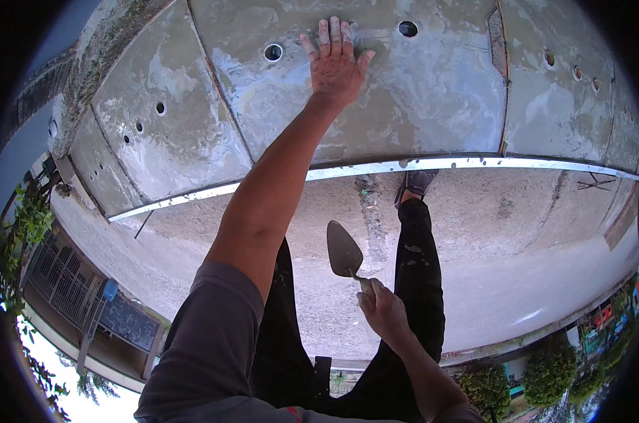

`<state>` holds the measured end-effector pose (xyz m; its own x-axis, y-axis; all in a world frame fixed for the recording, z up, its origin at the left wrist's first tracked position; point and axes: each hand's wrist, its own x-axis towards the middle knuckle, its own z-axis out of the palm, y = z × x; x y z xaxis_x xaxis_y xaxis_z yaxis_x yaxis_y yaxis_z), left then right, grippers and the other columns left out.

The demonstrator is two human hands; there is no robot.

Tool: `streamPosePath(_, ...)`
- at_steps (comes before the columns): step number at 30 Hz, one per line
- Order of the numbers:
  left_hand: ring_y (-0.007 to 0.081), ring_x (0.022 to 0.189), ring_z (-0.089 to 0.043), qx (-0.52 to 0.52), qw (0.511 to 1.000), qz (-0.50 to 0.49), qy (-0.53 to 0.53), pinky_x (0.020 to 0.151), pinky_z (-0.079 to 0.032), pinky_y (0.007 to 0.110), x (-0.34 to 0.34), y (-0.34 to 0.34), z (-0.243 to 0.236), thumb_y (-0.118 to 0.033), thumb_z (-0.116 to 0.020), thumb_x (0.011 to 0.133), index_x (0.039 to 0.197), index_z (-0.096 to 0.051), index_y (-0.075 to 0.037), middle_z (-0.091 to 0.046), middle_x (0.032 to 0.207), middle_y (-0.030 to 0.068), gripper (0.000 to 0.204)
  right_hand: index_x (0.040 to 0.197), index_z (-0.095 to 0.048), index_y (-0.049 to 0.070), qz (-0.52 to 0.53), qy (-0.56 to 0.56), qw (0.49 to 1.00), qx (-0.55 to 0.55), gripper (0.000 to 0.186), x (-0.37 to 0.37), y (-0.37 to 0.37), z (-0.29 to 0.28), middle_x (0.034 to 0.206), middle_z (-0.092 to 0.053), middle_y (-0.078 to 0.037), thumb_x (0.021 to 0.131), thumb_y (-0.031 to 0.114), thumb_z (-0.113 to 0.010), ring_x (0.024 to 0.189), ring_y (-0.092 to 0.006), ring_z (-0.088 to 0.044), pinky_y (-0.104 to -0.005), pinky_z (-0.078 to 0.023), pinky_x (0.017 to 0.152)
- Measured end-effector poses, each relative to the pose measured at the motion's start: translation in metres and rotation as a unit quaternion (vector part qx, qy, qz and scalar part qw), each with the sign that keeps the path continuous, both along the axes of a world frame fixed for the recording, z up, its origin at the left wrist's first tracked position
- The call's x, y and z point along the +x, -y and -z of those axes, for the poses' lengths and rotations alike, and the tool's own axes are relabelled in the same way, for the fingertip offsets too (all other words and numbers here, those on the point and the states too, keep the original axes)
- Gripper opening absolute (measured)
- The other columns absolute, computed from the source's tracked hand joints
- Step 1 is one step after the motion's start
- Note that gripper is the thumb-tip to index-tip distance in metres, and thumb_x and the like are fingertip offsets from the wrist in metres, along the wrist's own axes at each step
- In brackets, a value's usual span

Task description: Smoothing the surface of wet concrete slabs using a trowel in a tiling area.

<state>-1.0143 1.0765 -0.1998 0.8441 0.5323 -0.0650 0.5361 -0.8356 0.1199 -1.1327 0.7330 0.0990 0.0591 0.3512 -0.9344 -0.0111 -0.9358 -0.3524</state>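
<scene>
My left hand (337, 70) lies palm down on a wet grey concrete surface (418, 92), fingers stretched out and smeared with grey. It rests between two round holes, a white-rimmed hole (273, 53) to its left and another hole (408, 29) to its right. Lower down, between my legs, my right hand (384, 310) is closed round the handle of a pointing trowel (344, 250). The trowel's pointed blade is tilted up and away from the concrete, with nothing visible heaped on it.
A pale straight edging strip (333, 171) runs along the concrete's near side. Thin dividing strips (220, 84) split the slab into panels with more holes. My shoe (418, 185) stands by the edging on rough paving (333, 303). A metal gate (62, 261) and bushes (548, 374) lie farther off.
</scene>
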Motion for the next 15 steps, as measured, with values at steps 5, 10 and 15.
streamPosePath(5, 0.0369, 0.155, -0.006, -0.042, 0.997, -0.007, 0.070, 0.118, 0.003, 0.071, -0.002, 0.003, 0.007, -0.061, -0.029, 0.104, 0.157, -0.026, 0.001, -0.017, 0.167, 0.0187, 0.082, 0.106, -0.053, 0.004, -0.001, -0.017, 1.000, -0.012, 0.026, -0.001, 0.002, 0.000, 0.090, -0.066, -0.023, 0.097, 0.027, -0.061, 0.087, -0.0441, -0.067, -0.0535, -0.054, 0.074)
streamPosePath(10, 0.0435, 0.154, -0.010, -0.030, 0.999, -0.022, 0.021, 0.123, -0.006, 0.061, 0.004, 0.002, -0.003, -0.052, -0.038, 0.103, 0.157, -0.026, 0.004, -0.017, 0.166, 0.0236, 0.078, 0.106, -0.053, 0.004, 0.019, -0.009, 1.000, 0.016, 0.026, -0.003, 0.003, -0.001, 0.090, -0.066, -0.023, 0.097, 0.027, -0.061, 0.087, -0.0440, -0.067, -0.0531, -0.054, 0.073)
streamPosePath(15, 0.0432, 0.154, -0.010, 0.010, 0.998, -0.030, 0.046, 0.123, -0.009, 0.060, 0.007, 0.006, -0.010, -0.052, -0.042, 0.101, 0.156, -0.028, 0.004, -0.017, 0.166, 0.0244, 0.080, 0.105, -0.054, 0.004, 0.030, -0.003, 0.999, 0.020, 0.024, 0.001, 0.000, -0.003, 0.091, -0.068, -0.021, 0.097, 0.026, -0.062, 0.088, -0.0430, -0.068, -0.0519, -0.055, 0.073)
